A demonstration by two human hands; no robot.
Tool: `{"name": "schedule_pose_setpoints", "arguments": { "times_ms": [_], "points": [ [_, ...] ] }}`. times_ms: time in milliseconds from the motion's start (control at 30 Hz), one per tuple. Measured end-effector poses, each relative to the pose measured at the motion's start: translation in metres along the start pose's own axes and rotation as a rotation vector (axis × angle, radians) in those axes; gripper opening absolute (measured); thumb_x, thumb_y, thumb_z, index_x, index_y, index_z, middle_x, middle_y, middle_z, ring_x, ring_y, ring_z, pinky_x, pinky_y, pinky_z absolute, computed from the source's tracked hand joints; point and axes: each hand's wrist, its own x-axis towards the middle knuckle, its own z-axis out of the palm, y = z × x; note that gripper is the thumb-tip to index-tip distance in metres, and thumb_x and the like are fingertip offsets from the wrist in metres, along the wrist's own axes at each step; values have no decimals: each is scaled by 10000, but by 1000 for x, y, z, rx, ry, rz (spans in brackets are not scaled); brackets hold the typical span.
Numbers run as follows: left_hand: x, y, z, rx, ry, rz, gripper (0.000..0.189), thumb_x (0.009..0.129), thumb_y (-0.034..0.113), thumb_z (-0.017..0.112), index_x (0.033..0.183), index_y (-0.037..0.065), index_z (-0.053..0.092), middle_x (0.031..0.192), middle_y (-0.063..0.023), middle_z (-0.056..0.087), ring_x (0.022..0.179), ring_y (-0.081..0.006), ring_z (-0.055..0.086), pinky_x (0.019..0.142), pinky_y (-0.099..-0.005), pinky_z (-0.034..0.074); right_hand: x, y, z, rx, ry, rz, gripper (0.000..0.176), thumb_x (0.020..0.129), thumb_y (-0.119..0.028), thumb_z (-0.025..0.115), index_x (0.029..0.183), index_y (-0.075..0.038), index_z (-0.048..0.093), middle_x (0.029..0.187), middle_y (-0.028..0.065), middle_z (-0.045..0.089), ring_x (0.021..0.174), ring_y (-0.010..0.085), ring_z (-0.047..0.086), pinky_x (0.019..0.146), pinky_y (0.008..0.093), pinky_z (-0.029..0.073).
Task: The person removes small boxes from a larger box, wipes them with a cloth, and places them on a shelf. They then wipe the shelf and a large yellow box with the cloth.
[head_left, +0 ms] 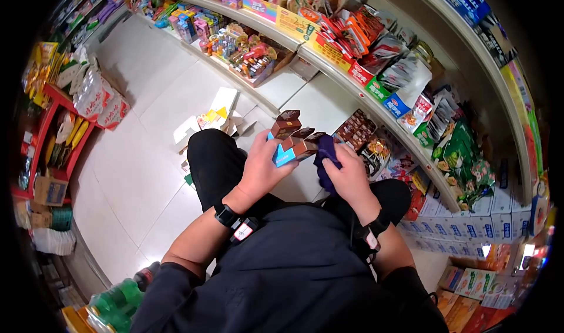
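Pale floor tiles [132, 180] lie beneath the person, between a red stand [56, 112] on the left and long shelves [329, 54] of packaged goods ahead and to the right. Above the lap, the left hand [264, 165] grasps blue and brown boxes [292, 142], tilted in its fingers. The right hand [351, 174] clutches a dark purple cloth [326, 164] just beside them. Opened white cartons [214, 112] sit on the floor beyond the left knee [214, 156].

the pale tiled floor [126, 156] carries white cartons [227, 102], the curved shelf [442, 182] colourful packets [352, 30].
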Motion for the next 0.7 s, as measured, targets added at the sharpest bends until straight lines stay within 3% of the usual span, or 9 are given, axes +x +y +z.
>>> {"name": "schedule_pose_setpoints", "arguments": {
  "times_ms": [100,233,267,367,400,467,533,600,700],
  "points": [
    [5,3,-1,105,9,59,496,658,206,828,1071,36,613,1176,-214,536,1032,-387,568,850,-427,498,-6,-3,3,-248,53,-113,303,778,-61,667,1074,-16,620,962,143,605,870,358,614,742,411,511],
    [8,7,0,227,-17,84,490,652,196,824,1065,38,615,1151,-211,556,1021,-392,572,837,-437,500,-5,-32,-6,-133,6,-184,253,800,-26,664,1048,-2,621,946,151,595,834,348,609,721,366,504],
    [10,9,1,228,-27,92,490,652,196,824,1065,38,615,1151,-211,556,1021,-392,572,837,-437,500,-5,-35,-8,-138,-24,-274,319,747,-40,680,1062,-31,630,976,131,601,833,360,611,711,405,514],
    [12,10,4,35,-44,26,461,725,195,790,1109,17,607,1186,-185,532,1052,-362,574,892,-400,489,-10,-30,-9,-44,-95,-374,324,745,-25,680,1066,-22,633,970,114,603,814,322,626,720,373,514],
    [13,7,2,42,-49,30,461,725,195,790,1109,17,607,1186,-185,532,1052,-362,574,892,-400,489,-13,-26,-12,69,-75,-300,319,755,-21,677,1071,-14,633,954,101,603,822,278,633,727,356,506],
    [14,2,-4,-433,-162,-162,511,760,192,786,1191,7,583,1230,-139,512,1092,-271,571,918,-360,481,-20,-16,-21,335,-80,-65,317,811,-19,662,1126,0,631,979,46,639,916,141,623,806,298,486],
    [12,24,-15,-904,-233,-462,493,851,244,745,1244,13,557,1118,-50,605,1001,-126,587,889,-296,491,-26,-17,-24,674,68,179,349,840,-33,662,1184,4,625,1060,28,666,986,117,611,879,282,481],
    [12,27,-18,-934,-208,-503,457,861,243,738,1226,29,568,1041,-21,635,938,-102,600,854,-268,492,-28,-13,-30,701,128,186,387,844,-23,667,1226,10,611,1117,35,666,996,116,612,932,279,470],
    [17,39,-22,-1018,-205,-429,450,865,236,738,1224,32,561,1076,-24,635,929,-90,602,830,-269,502,-31,-13,-35,783,164,217,410,836,1,673,1239,14,598,1097,47,675,971,118,627,903,278,493]
  ]
}}
